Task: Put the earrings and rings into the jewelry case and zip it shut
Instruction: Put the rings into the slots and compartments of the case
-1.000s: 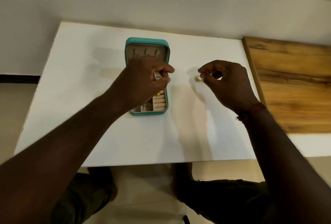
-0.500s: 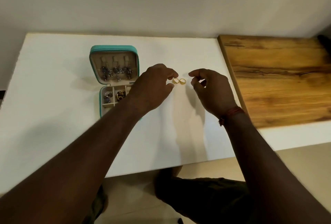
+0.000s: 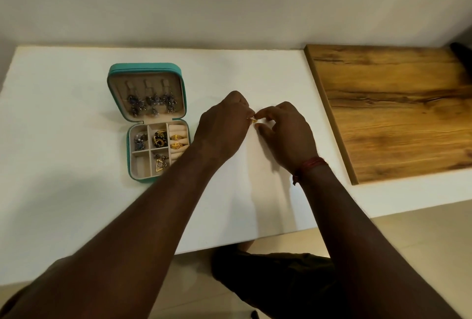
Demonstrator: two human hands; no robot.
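Fingers (image 3: 244, 112) of left hand (image 3: 221, 127) and right hand (image 3: 286, 135) in shared pinch on gold ring (image 3: 253, 121)

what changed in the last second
The left hand moved right, off the case, to meet the right hand over the table. Both now touch a gold ring; which one holds it is unclear. The case stayed open, with its earrings and rings inside.
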